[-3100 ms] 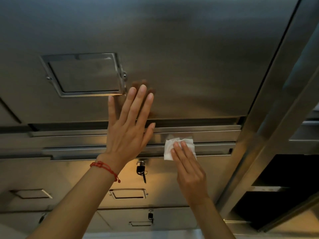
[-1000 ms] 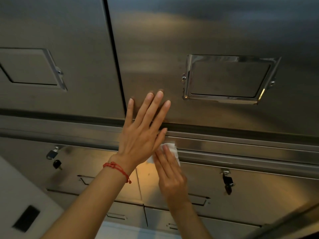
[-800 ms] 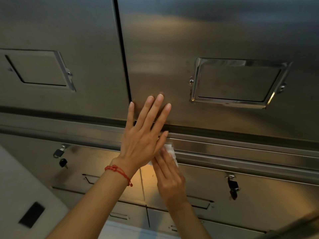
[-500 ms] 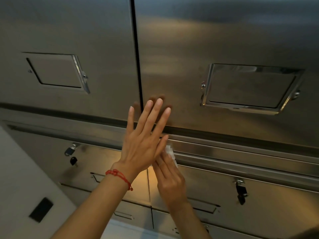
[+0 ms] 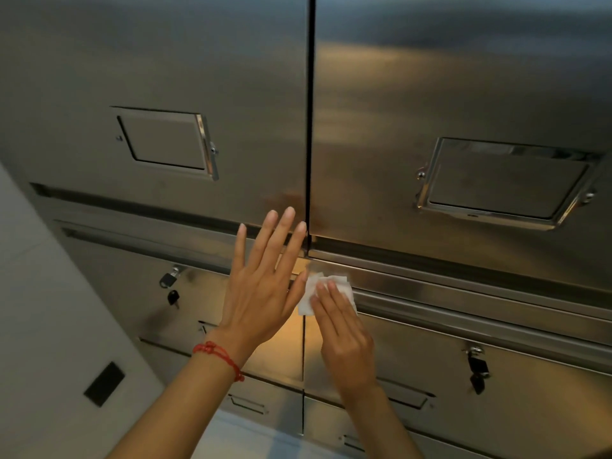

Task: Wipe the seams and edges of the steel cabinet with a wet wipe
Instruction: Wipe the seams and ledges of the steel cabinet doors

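Now right hand (image 5: 344,336) presses wipe (image 5: 326,291) flat on rail below door seam (image 5: 310,127); left hand (image 5: 265,286) splayed, bracing cabinet (image 5: 381,94). Best: firm, overlapping passes.

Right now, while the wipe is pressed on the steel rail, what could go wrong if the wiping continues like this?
1. The left hand lies flat on the steel cabinet; it may leave smudges on the door.
2. The wet wipe under the right hand is bunched and small, so it may skip the vertical seam just above.
3. A padlock with a key hangs left of the hands; a sweep leftward could snag it.
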`<state>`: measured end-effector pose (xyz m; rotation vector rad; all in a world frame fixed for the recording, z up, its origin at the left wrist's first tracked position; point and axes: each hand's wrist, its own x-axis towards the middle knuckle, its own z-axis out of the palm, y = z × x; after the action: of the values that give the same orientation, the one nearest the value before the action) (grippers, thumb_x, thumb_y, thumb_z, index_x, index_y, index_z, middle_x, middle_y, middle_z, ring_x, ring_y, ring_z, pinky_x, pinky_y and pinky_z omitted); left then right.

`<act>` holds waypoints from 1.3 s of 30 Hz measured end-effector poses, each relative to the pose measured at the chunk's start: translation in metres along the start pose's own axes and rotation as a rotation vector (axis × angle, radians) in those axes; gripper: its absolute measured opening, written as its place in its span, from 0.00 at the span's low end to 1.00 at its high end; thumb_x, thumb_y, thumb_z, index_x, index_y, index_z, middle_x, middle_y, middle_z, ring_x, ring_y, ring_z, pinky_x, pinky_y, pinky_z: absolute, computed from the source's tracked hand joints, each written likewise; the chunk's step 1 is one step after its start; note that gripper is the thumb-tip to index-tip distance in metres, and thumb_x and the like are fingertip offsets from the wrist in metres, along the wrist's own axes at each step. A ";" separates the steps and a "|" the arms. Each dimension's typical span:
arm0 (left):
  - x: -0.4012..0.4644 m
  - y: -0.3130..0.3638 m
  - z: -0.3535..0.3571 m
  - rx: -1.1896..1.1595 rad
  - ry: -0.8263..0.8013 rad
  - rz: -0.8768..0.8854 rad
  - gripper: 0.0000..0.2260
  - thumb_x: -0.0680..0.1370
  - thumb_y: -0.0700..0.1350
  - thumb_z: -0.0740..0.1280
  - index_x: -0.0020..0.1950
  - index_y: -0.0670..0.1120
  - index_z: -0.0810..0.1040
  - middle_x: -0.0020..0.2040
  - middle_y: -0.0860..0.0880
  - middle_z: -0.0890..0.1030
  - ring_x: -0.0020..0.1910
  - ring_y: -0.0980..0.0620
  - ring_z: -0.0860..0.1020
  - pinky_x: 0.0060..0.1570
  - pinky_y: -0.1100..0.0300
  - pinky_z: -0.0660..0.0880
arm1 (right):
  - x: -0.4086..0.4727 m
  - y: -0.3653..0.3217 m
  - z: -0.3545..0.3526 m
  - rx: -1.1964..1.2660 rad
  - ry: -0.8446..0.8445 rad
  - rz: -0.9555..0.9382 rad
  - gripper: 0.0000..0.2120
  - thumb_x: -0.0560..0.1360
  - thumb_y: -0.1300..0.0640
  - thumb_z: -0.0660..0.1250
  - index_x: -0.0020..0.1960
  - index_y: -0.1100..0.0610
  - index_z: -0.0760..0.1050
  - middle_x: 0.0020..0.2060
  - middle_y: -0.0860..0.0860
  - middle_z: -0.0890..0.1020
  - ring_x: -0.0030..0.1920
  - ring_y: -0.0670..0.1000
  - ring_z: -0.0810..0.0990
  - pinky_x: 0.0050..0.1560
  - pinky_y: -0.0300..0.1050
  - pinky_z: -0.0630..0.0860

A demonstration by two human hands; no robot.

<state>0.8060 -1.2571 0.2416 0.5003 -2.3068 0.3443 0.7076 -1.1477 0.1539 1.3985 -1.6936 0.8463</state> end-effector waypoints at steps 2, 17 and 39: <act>-0.008 -0.001 -0.006 -0.003 -0.050 -0.015 0.24 0.81 0.54 0.49 0.74 0.43 0.55 0.75 0.42 0.57 0.74 0.47 0.53 0.69 0.40 0.53 | 0.003 -0.003 -0.005 0.015 -0.007 0.001 0.22 0.83 0.65 0.45 0.56 0.66 0.78 0.57 0.62 0.79 0.60 0.57 0.77 0.58 0.54 0.75; -0.059 -0.015 -0.055 -0.047 -0.428 -0.165 0.28 0.82 0.54 0.41 0.65 0.41 0.74 0.64 0.43 0.76 0.64 0.45 0.74 0.61 0.37 0.64 | 0.025 -0.042 -0.051 0.030 -0.167 -0.023 0.29 0.54 0.72 0.80 0.54 0.68 0.79 0.54 0.63 0.80 0.56 0.61 0.79 0.53 0.57 0.77; -0.094 -0.191 -0.090 -0.246 -0.432 -0.123 0.29 0.82 0.54 0.42 0.61 0.40 0.78 0.60 0.42 0.79 0.61 0.44 0.76 0.59 0.39 0.71 | 0.088 -0.197 0.031 -0.045 -0.078 0.130 0.19 0.61 0.75 0.73 0.53 0.69 0.80 0.53 0.63 0.81 0.55 0.60 0.80 0.53 0.56 0.78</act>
<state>1.0078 -1.3681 0.2552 0.6346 -2.6675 -0.1225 0.8879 -1.2513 0.2195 1.3178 -1.8680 0.8282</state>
